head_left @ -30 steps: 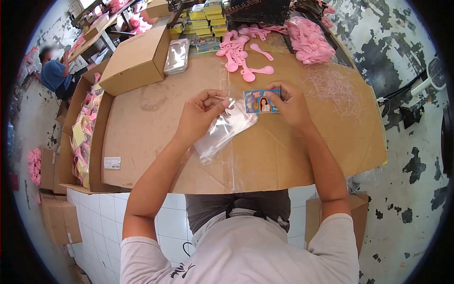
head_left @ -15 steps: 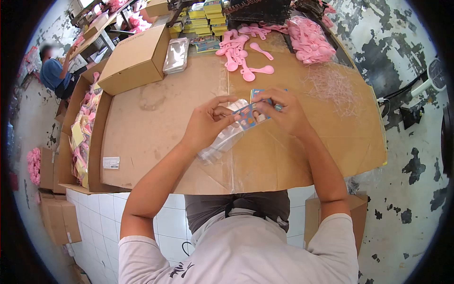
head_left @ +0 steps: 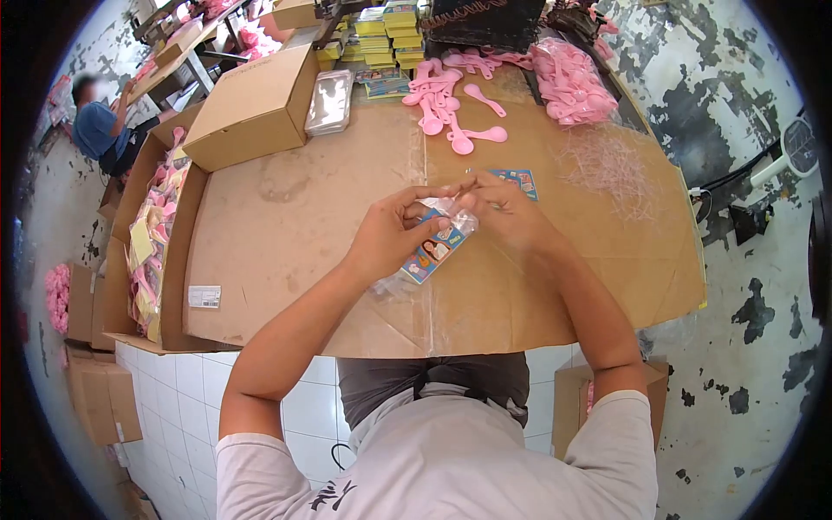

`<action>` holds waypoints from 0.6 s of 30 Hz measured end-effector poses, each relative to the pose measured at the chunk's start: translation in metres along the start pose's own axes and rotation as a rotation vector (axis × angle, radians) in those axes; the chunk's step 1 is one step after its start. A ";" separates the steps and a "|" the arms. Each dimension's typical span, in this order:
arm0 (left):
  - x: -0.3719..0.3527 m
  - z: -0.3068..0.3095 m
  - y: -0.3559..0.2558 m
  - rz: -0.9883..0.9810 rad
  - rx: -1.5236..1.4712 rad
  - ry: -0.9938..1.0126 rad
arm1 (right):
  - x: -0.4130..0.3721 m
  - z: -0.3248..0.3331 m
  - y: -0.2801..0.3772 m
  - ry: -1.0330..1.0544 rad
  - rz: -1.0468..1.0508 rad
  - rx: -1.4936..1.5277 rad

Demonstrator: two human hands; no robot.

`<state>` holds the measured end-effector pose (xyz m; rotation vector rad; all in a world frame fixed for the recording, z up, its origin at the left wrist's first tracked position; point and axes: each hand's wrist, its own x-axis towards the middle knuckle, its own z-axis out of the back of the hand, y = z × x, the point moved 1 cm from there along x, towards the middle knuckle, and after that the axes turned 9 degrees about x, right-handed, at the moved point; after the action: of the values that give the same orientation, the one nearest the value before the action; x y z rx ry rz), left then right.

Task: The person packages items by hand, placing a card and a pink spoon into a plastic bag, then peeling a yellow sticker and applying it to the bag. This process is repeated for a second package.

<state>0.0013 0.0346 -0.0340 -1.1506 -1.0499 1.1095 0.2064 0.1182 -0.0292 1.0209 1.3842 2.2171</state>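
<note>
As we are reading this view from left to right, we are first meeting a co-worker (head_left: 97, 130) in blue, well apart from the table (head_left: 286, 269). At its left edge, an open-topped carton (head_left: 192, 208) is holding wrapped pieces (head_left: 154, 217), pink and yellow, presumably placed there for the left arm's reach. Just beside it, a closed box (head_left: 247, 108) and a stack of clear packets (head_left: 330, 102) are lying, while cards (head_left: 379, 39) are standing in piles, probably for orderly picking.

Near the centre, we are seeing the left hand (head_left: 390, 230) pinching a printed card (head_left: 436, 251), thumb on its face; this grip is apparently keeping the slanting card steady. Clear film (head_left: 465, 224) is showing at its upper end, but we are not managing to tell whether the card is inside. Loose pink spoons (head_left: 444, 102) are lying farther back.

The right hand (head_left: 510, 212) is holding its fingertips gathered beside the film; because they are blurring, we cannot tell whether they are pinching it. Just beyond, a second card (head_left: 525, 182) is partly hiding. Farther right, a bag of spoons (head_left: 572, 82) and thin clear strips (head_left: 615, 169) are lying.
</note>
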 end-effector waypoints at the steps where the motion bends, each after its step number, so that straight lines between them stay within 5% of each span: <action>1: 0.001 0.001 0.001 -0.010 0.022 -0.023 | 0.008 0.008 -0.003 -0.034 -0.059 -0.064; 3: 0.001 0.003 -0.003 0.005 0.044 -0.031 | 0.029 0.031 -0.009 -0.104 -0.179 -0.192; 6: -0.001 0.002 -0.009 0.024 0.054 -0.036 | 0.056 0.057 -0.034 -0.124 0.063 -0.632; 11: 0.001 0.005 -0.002 0.007 0.012 0.001 | 0.082 0.075 -0.076 -0.024 0.049 -0.786; 15: 0.003 0.008 0.003 -0.009 -0.037 -0.006 | 0.076 0.092 -0.076 0.054 0.106 -1.125; 18: 0.001 0.007 -0.004 0.006 -0.064 -0.024 | 0.060 0.087 -0.017 -0.069 0.053 -1.249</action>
<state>-0.0046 0.0359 -0.0294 -1.1944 -1.1081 1.1031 0.2262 0.2181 0.0031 0.5990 -0.1956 2.3621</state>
